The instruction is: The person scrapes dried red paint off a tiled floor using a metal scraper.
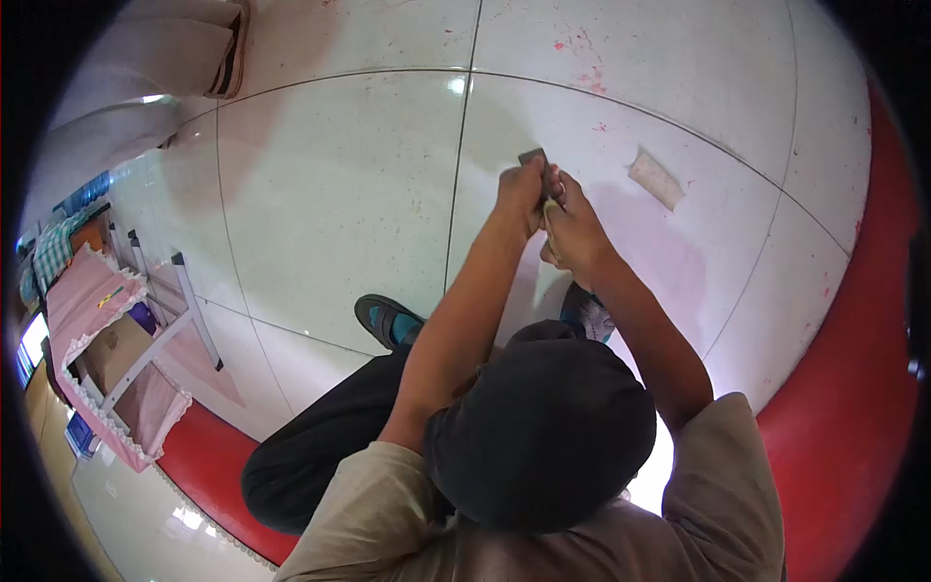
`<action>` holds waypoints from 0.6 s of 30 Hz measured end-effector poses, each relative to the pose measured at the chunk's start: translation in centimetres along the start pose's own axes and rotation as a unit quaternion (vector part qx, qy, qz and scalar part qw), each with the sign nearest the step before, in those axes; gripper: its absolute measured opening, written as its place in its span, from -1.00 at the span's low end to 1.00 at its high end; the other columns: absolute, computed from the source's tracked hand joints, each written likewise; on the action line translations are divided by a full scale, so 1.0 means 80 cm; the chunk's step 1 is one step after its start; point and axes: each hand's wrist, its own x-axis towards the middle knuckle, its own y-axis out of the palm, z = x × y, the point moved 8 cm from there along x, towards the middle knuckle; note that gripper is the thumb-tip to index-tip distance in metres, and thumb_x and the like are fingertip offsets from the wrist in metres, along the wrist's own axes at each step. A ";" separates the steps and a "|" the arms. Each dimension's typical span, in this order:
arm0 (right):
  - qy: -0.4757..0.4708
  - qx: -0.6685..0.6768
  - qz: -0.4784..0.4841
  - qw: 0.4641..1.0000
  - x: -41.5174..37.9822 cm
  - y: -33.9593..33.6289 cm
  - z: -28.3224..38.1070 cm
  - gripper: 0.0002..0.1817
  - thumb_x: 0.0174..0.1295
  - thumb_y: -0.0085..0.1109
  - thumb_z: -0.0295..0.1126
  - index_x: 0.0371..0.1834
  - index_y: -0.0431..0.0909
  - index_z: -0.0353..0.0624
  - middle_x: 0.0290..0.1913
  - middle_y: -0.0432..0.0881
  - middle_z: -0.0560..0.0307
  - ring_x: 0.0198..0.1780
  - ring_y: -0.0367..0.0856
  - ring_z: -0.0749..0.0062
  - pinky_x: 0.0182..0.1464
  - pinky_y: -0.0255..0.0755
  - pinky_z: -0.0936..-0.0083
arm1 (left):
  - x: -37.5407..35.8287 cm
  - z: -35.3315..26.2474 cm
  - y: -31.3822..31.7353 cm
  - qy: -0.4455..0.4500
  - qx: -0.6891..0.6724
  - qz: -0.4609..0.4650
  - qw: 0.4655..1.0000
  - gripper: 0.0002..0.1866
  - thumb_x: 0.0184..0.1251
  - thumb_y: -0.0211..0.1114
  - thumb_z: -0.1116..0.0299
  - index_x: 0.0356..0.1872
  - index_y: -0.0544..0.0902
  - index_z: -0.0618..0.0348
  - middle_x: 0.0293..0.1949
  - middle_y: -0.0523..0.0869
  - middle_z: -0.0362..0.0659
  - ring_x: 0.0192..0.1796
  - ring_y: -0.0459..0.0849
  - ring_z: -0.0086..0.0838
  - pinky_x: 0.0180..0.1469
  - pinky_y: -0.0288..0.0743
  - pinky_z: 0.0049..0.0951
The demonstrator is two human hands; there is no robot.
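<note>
Both hands are together over the tiled floor [339, 175]. My left hand [522, 194] is closed around a flat grey piece [530, 155], whose end sticks out past the fingers. Touching it on the right, my right hand [579, 233] is wrapped around a yellowish handle-like part [552, 215]. Whether the grey and yellowish parts are one tool is hidden by the fingers. A pale, curled, roll-like piece [657, 181] lies on the floor to the right of the hands.
Dark shoes [388, 320] rest on the floor below the hands. At the left stands a metal-legged frame [194, 301] beside pink lace-edged cloth [92, 301]. Pale fabric [155, 53] hangs at the upper left. Red surfaces [853, 388] border the floor. Reddish marks [585, 58] spot the tiles.
</note>
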 end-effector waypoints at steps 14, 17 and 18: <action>-0.111 0.084 -0.100 0.985 -0.020 -0.044 -0.051 -0.36 0.28 -0.28 -0.51 0.49 -0.03 -0.12 0.23 0.34 0.03 -0.30 0.47 0.51 -0.56 0.35 0.56 | -0.011 0.065 0.025 -0.045 0.133 0.015 0.990 -0.74 0.42 0.07 0.28 -0.29 0.57 0.31 -0.45 0.62 -0.13 -0.50 0.59 -0.36 -0.43 0.53 -0.29; -0.114 0.080 -0.099 0.985 -0.018 -0.066 -0.064 -0.36 0.26 -0.27 -0.51 0.48 0.00 -0.09 0.14 0.37 -0.01 -0.40 0.44 0.50 -0.60 0.30 0.56 | -0.008 0.078 0.041 -0.053 0.078 0.041 0.995 -0.74 0.40 0.11 0.25 -0.30 0.58 0.28 -0.45 0.62 -0.12 -0.49 0.60 -0.36 -0.43 0.53 -0.27; -0.103 0.094 -0.100 0.985 -0.027 -0.058 -0.026 -0.36 0.26 -0.27 -0.51 0.48 0.01 -0.08 0.10 0.39 -0.01 -0.44 0.41 0.51 -0.62 0.28 0.56 | -0.006 0.056 0.051 -0.046 0.134 0.057 0.988 -0.74 0.43 0.07 0.25 -0.29 0.57 0.26 -0.44 0.62 -0.12 -0.48 0.60 -0.38 -0.45 0.53 -0.30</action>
